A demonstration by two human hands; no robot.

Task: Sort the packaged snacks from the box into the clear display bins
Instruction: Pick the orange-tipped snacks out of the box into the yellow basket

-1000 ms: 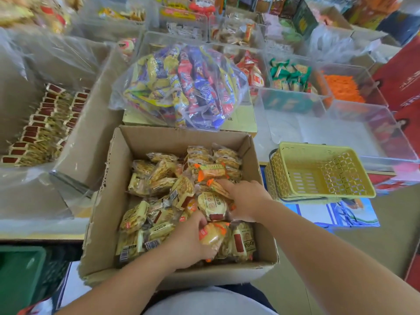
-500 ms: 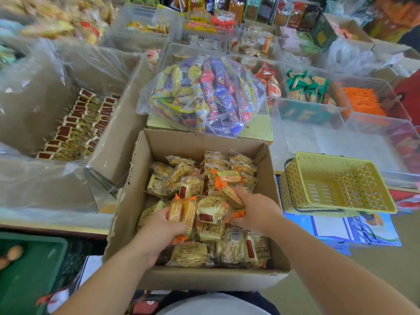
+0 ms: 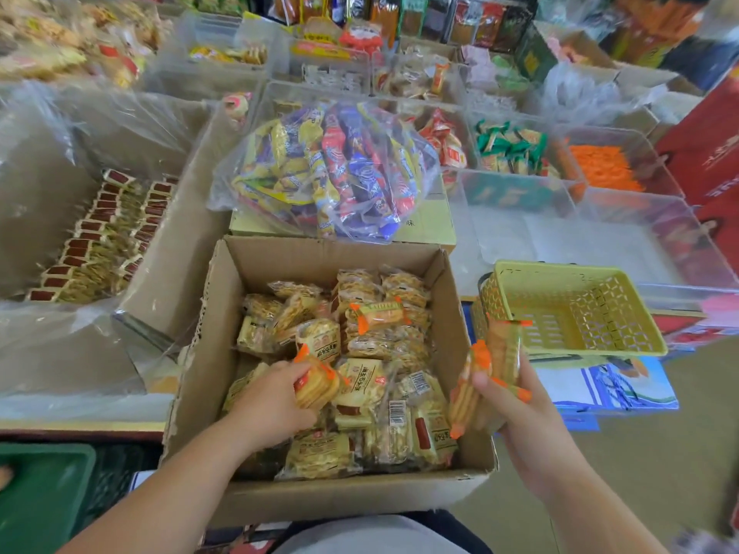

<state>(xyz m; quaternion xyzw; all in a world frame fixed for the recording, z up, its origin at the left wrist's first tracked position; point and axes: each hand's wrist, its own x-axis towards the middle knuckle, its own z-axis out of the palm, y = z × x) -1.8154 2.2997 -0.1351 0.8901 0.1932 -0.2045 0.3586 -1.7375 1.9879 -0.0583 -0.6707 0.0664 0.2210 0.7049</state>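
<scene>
Snacks clutched in right hand, beside box; left hand gripping another.

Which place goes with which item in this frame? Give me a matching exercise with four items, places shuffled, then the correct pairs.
Items:
1. orange-ended cracker packs in the right hand
2. orange-ended cracker pack in the left hand
3. yellow plastic basket
4. clear bag of mixed snack bars

Places:
A. on the flat yellow carton behind the cardboard box
B. low inside the cardboard box, among the other packs
C. lifted outside the box, past its right wall
D. right of the box, empty

Pairs: 1-C, 2-B, 3-D, 4-A
</scene>
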